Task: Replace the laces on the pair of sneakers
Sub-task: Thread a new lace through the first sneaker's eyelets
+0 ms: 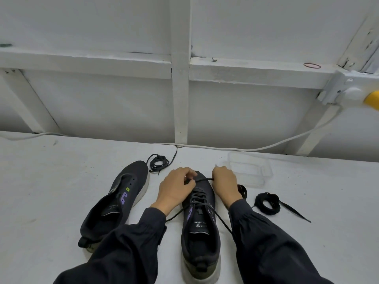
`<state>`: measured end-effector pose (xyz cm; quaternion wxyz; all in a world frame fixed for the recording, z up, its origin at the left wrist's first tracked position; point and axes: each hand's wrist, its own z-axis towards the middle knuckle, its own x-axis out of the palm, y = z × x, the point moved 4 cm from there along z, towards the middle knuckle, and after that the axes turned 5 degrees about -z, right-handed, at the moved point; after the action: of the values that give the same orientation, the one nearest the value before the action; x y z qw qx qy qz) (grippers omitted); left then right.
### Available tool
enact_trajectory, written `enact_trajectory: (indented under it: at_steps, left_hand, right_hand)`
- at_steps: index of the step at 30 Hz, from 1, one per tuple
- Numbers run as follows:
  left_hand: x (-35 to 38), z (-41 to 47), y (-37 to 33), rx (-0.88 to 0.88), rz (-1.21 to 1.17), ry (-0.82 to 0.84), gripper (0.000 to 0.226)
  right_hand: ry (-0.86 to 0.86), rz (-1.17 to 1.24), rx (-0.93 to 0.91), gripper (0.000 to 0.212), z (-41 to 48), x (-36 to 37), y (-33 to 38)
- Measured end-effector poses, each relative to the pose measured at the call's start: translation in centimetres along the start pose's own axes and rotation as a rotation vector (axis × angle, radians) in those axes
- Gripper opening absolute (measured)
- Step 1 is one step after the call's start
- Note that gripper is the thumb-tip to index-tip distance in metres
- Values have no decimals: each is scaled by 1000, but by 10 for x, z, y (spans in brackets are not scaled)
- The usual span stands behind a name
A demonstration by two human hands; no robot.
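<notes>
Black lace (205,179) stretches between both hands over the toe-end eyelets of the centre sneaker (200,226), which stands on the bench (41,191). This looks like lacing in progress, and the next move likely needs an even pull on both sides. The left hand (174,189) and right hand (224,183) each pinch the lace with curled fingers. The other sneaker (119,201) lies unlaced to the left.

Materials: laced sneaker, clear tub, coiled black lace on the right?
Dark grey laced sneaker: matte knit or mesh fabric upper, likely; pale sole looks like foam rubber. Clear rectangular tub: thin see-through plastic, faint gloss. Coiled black lace: matte woven textile, flat loose end.
</notes>
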<state>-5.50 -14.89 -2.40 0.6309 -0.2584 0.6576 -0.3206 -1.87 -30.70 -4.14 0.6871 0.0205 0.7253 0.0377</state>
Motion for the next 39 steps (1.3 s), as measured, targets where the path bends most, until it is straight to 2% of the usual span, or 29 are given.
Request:
enact_trajectory:
  at_steps: [3,9,13,16,20,24,26,32,35,39]
  left_hand:
    - [0,0,3,43,-64,7,21]
    - [-14,-3,-22,217,-297,-94,27]
    - [-19,-4,-35,215,-389,-132,8]
    - [-19,-7,-36,203,-423,-93,8]
    - [-17,-14,-27,170,-399,50,7]
    - [-20,-26,-10,147,-362,114,24]
    - [-22,-33,0,98,-414,86,28]
    - [-19,-50,17,-21,-422,76,41]
    - [-15,-56,16,-15,-451,82,38]
    - [-7,-60,11,30,-470,99,27]
  right_hand:
    - [-71,141,-5,24,-2,-2,-6]
    - [-384,403,-138,14,-27,-44,3]
    - [-420,600,-263,9,-42,-57,12]
    - [-420,741,-273,11,-49,-58,12]
    - [-270,968,-178,29,-52,-52,3]
    - [-174,1213,-130,40,-62,-48,-12]
    - [-118,1217,-148,42,-68,-46,-21]
    - [126,1117,-180,5,-86,-28,-39]
    - [217,1020,-236,2,-95,-25,-39]
    - [233,964,-226,8,-96,-20,-40]
